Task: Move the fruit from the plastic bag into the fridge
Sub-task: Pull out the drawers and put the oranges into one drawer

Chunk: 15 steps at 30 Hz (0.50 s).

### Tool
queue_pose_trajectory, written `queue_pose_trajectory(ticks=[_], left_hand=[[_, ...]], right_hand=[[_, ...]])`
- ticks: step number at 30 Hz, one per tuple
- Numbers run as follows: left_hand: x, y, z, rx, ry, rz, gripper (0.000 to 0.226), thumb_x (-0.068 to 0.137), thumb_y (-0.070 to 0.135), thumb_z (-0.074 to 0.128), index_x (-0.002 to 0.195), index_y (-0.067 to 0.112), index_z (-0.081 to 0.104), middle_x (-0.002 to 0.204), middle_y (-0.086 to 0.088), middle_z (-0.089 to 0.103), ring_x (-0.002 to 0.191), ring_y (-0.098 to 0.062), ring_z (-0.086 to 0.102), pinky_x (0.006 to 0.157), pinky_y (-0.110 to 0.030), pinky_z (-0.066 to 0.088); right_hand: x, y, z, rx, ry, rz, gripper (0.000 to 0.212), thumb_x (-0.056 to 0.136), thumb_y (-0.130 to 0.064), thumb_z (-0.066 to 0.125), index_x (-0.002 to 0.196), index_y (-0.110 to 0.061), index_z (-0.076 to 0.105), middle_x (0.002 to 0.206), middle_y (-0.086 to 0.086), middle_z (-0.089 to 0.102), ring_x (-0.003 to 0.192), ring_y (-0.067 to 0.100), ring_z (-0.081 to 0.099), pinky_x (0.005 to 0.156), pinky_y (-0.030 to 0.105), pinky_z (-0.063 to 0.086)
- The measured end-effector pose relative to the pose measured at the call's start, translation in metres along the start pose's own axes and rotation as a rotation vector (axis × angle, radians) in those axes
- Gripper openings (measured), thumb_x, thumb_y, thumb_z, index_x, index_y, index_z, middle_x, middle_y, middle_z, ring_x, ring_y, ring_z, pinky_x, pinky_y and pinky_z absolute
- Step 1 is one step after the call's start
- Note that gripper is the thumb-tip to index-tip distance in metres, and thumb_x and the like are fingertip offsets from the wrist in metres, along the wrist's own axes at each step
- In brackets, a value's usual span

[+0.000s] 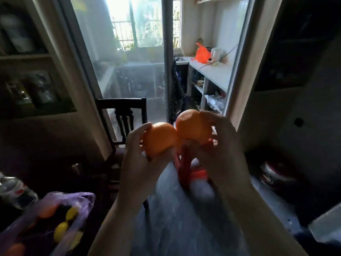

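A: While the plastic bag [44, 224] sits low left with fruit inside, left hand [137, 163] is clenched round one orange [160, 138]?
B: Yes. Right hand [224, 145] grips a second orange [193, 126], a bit higher. The two fruits touch, held chest-high in front of the chair [122, 115].
A: Fridge?
B: Can't tell for sure. Dark open unit on the right, maybe. If so, right hand is nearer; its orange probably goes first.

At your lower left, the dark table [96, 215] carries a purple plastic bag [55, 218] with yellow and orange fruit inside. Ahead, the white counter [215, 72] holds an orange bag [202, 54].
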<state>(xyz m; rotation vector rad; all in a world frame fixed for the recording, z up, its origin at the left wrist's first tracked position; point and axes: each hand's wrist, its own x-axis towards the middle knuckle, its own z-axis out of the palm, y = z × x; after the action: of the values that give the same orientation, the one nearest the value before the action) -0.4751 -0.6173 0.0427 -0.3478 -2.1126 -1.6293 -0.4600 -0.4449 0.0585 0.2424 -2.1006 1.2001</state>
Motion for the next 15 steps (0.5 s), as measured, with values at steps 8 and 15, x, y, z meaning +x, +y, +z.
queue_pose_trajectory(ticks=[8, 15], left_hand=[[-0.055, 0.029, 0.057, -0.120, -0.216, 0.022, 0.067, 0.057, 0.058, 0.074, 0.119, 0.050, 0.048, 0.120, 0.019, 0.050, 0.110, -0.019, 0.057, 0.086, -0.051, 0.051], [-0.109, 0.105, 0.117, -0.126, -0.380, 0.232, 0.074, 0.062, 0.058, 0.072, 0.127, 0.036, 0.046, 0.124, 0.025, 0.045, 0.114, 0.000, 0.047, 0.087, -0.023, 0.046]], right_hand=[[-0.067, 0.000, -0.085, -0.209, 0.152, 0.128, 0.060, 0.075, -0.033, 0.077, 0.126, -0.029, 0.045, 0.124, -0.016, 0.048, 0.114, 0.013, 0.052, 0.087, 0.042, 0.050], [-0.125, -0.025, -0.195, -0.437, 0.312, 0.139, 0.066, 0.072, -0.047, 0.072, 0.129, -0.033, 0.041, 0.125, -0.025, 0.044, 0.112, 0.007, 0.047, 0.088, 0.029, 0.047]])
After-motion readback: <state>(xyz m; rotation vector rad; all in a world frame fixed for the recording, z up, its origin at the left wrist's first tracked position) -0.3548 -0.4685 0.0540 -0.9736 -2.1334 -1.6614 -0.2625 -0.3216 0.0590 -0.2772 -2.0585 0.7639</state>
